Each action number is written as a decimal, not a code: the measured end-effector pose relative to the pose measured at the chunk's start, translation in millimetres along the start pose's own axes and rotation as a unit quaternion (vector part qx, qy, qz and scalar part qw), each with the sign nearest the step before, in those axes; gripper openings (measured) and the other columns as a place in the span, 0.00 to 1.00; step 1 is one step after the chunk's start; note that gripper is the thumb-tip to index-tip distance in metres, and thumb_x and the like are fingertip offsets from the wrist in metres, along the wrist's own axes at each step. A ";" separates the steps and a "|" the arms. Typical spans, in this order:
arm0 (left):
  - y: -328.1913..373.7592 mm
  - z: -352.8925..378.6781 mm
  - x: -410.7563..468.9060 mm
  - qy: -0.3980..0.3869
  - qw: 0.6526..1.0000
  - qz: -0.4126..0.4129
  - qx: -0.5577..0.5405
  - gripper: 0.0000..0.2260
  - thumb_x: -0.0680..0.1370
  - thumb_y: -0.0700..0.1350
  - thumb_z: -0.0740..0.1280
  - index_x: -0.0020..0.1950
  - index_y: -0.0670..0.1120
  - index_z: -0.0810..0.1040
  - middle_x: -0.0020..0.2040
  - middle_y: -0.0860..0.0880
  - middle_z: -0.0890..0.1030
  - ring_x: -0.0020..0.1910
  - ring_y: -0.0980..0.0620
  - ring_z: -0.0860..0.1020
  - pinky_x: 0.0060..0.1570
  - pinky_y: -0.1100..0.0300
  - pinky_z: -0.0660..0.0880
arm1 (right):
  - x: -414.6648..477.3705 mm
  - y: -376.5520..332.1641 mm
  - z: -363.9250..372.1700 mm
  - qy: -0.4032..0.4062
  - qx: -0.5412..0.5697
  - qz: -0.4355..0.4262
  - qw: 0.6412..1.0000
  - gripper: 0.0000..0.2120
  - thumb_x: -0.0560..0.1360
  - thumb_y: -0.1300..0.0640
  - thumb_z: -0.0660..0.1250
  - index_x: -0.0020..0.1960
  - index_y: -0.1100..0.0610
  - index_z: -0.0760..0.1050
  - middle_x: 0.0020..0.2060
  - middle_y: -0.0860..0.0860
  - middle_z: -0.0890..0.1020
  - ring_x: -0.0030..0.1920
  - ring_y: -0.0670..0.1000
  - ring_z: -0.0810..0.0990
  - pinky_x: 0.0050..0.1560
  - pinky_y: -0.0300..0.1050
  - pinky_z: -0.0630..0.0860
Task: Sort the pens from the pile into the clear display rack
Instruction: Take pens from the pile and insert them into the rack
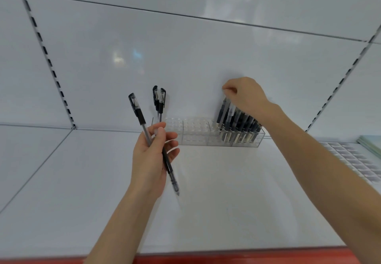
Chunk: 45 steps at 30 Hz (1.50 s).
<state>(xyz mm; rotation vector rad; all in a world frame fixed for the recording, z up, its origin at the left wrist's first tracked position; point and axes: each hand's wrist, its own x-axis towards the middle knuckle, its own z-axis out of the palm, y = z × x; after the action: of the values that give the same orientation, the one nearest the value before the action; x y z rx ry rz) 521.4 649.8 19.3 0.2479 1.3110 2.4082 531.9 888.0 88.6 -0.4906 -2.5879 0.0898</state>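
Rack [198,134]: clear plastic, glossy, smooth.
Pens [237,122] in rack: transparent plastic barrels, black matt grips (rubber, by the look).
Shelf [226,191] under rack: white, smooth, faint sheen.
Back panel [185,57] behind rack: white, glossy, reflective.

Left hand [150,156] gripping pens [137,109], right hand [245,94] pinching pen [223,111] in clear rack [195,135]

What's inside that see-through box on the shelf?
Dark pens stand packed in the right end of the clear rack; its middle holes look empty. The right hand covers some pen tops, and the left hand hides the rack's left corner.
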 end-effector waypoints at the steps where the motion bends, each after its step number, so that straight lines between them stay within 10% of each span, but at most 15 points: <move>1: -0.2 0.1 0.2 0.000 1.000 -0.002 -0.002 0.05 0.80 0.43 0.59 0.50 0.47 0.75 0.35 0.51 0.80 0.31 0.57 0.78 0.34 0.65 0.77 | -0.3 0.5 1.1 -0.004 -0.001 -0.002 1.000 0.11 0.74 0.65 0.57 0.46 0.63 0.79 0.42 0.58 0.83 0.46 0.62 0.78 0.50 0.55 0.76; 7: 0.4 2.4 0.5 0.010 0.999 -0.007 -0.030 0.05 0.80 0.43 0.59 0.49 0.47 0.75 0.35 0.51 0.80 0.32 0.56 0.77 0.35 0.64 0.78 | -3.0 6.1 2.2 -0.054 0.021 0.028 0.998 0.12 0.75 0.55 0.59 0.52 0.60 0.78 0.49 0.57 0.82 0.54 0.58 0.76 0.56 0.55 0.74; 12: 7.4 8.0 2.1 0.048 0.992 0.021 -0.111 0.06 0.81 0.44 0.58 0.45 0.48 0.71 0.33 0.51 0.80 0.30 0.57 0.78 0.36 0.64 0.78 | -57.5 -30.8 -8.1 0.087 0.236 0.052 0.966 0.10 0.77 0.54 0.62 0.52 0.56 0.78 0.47 0.48 0.81 0.52 0.48 0.77 0.55 0.37 0.68; 20: 4.2 16.7 3.0 0.075 0.984 0.056 -0.153 0.06 0.81 0.45 0.58 0.44 0.48 0.68 0.33 0.52 0.81 0.31 0.57 0.79 0.38 0.64 0.78 | -128.8 -88.4 -8.1 -0.269 0.434 0.056 0.858 0.02 0.74 0.58 0.67 0.45 0.55 0.78 0.36 0.50 0.83 0.34 0.45 0.81 0.38 0.38 0.77; 28: -4.2 6.5 1.3 0.003 1.000 0.000 -0.030 0.07 0.81 0.43 0.58 0.44 0.46 0.72 0.42 0.47 0.80 0.39 0.54 0.82 0.41 0.59 0.81 | -96.1 -51.6 -25.0 0.035 0.591 0.186 0.784 0.03 0.72 0.66 0.67 0.43 0.59 0.76 0.29 0.48 0.81 0.29 0.43 0.79 0.33 0.33 0.77; 36: -4.5 1.3 -4.7 -0.023 0.990 0.020 0.139 0.06 0.78 0.44 0.62 0.43 0.45 0.70 0.29 0.49 0.64 0.19 0.58 0.60 0.18 0.68 0.56 | -40.9 -12.5 -36.4 0.162 0.292 0.119 0.935 0.08 0.76 0.57 0.63 0.52 0.58 0.76 0.40 0.49 0.80 0.44 0.49 0.80 0.52 0.44 0.77; 45: -3.8 -0.5 -4.4 -0.018 0.994 -0.016 0.109 0.11 0.81 0.50 0.55 0.48 0.46 0.73 0.25 0.54 0.69 0.18 0.58 0.58 0.20 0.68 0.52 | -23.9 -10.4 -26.0 0.107 0.184 0.054 0.976 0.12 0.76 0.58 0.63 0.57 0.61 0.76 0.46 0.54 0.81 0.45 0.47 0.75 0.50 0.34 0.69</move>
<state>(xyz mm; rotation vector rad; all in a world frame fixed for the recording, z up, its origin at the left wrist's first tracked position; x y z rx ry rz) 526.1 649.5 15.9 0.3250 1.5510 2.2237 560.5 869.0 101.7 -0.4727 -2.2628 0.5156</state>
